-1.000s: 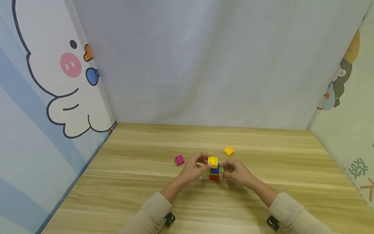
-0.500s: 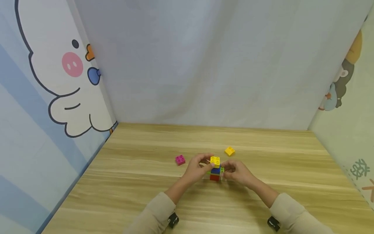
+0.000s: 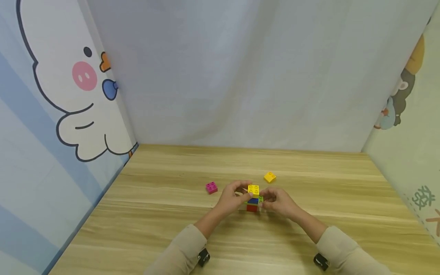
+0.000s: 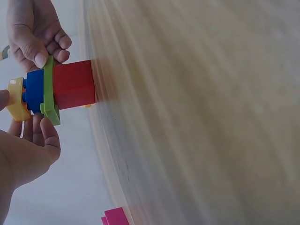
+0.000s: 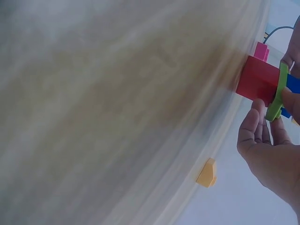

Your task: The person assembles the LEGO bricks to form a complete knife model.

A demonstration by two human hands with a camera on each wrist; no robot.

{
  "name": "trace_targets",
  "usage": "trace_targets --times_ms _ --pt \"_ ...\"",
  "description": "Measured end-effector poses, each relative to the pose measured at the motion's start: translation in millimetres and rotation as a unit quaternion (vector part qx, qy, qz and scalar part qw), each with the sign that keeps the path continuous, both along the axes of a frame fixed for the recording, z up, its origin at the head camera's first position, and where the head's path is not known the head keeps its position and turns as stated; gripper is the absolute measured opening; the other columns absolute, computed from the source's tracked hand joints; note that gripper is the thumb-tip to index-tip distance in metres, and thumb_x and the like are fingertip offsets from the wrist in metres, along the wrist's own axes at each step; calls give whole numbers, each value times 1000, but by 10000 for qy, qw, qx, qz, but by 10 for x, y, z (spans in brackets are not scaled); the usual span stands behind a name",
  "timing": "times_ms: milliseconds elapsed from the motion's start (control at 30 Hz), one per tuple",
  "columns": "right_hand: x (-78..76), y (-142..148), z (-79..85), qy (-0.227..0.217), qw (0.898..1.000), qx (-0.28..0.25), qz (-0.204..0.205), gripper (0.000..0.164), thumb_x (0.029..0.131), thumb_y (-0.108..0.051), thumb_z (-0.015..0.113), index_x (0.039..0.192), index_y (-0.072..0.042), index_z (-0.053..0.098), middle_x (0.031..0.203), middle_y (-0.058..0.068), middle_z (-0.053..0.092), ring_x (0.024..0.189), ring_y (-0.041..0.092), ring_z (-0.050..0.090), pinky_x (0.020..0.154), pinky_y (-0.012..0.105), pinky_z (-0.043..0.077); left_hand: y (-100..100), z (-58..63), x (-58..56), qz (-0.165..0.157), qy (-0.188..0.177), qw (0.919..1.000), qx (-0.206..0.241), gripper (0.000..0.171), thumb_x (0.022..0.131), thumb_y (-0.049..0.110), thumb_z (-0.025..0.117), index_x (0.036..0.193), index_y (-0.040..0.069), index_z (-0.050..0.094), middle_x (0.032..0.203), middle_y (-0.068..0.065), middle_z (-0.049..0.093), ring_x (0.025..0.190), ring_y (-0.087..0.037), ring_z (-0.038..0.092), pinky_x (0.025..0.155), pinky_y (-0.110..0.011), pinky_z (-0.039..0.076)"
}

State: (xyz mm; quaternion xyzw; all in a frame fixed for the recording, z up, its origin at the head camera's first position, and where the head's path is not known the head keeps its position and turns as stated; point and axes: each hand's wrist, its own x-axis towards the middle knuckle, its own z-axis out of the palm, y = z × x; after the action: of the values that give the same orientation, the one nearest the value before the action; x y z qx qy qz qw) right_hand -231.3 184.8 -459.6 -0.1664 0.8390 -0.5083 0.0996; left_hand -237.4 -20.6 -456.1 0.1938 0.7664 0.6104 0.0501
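A small tower stands on the table, with a red toy brick [image 3: 252, 208] at the bottom. Above it lie a long green plate [image 4: 48, 89] and a blue brick [image 4: 35, 91]. My left hand [image 3: 231, 198] pinches a yellow brick [image 3: 253, 191] right over the blue one, whose studs still show between the two in the left wrist view. My right hand [image 3: 280, 203] grips the green plate's right end between thumb and fingers, as the right wrist view shows from below the hand [image 5: 276, 150].
On the wooden table [image 3: 154, 214], a magenta brick [image 3: 211, 187] lies left of the tower. Behind it to the right is a yellow-orange sloped brick [image 3: 269, 177]. A pale curtain [image 3: 223, 76] hangs along the table's back edge.
My left hand has shifted slightly right with the yellow brick, which now covers more of the blue brick. My right hand has stayed at the green plate.
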Motion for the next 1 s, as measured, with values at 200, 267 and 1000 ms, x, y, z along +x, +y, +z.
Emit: trace_targets --times_ms 200,267,1000 --pt "-6 -4 9 29 10000 18 18 35 83 -7 68 112 9 57 98 10 60 88 25 58 74 36 51 -24 203 93 -148 -53 9997 -165 32 88 6 63 118 -4 58 105 -10 59 93 -25 55 70 -30 49" --pt "-9 -4 5 10 10000 12 18 35 83 -7 68 112 9 57 98 10 60 89 25 58 75 36 51 -36 301 141 -189 -35 9995 -242 31 88 6 62 117 -5 57 104 -12 59 93 -26 55 69 -29 48" --pt "2 -22 34 -23 9998 152 -94 33 83 -6 68 111 8 58 98 10 61 88 24 58 76 37 51 -89 137 -122 -710 -19 9913 -1106 33 85 16 67 115 6 60 100 2 59 89 -15 55 72 -29 48"
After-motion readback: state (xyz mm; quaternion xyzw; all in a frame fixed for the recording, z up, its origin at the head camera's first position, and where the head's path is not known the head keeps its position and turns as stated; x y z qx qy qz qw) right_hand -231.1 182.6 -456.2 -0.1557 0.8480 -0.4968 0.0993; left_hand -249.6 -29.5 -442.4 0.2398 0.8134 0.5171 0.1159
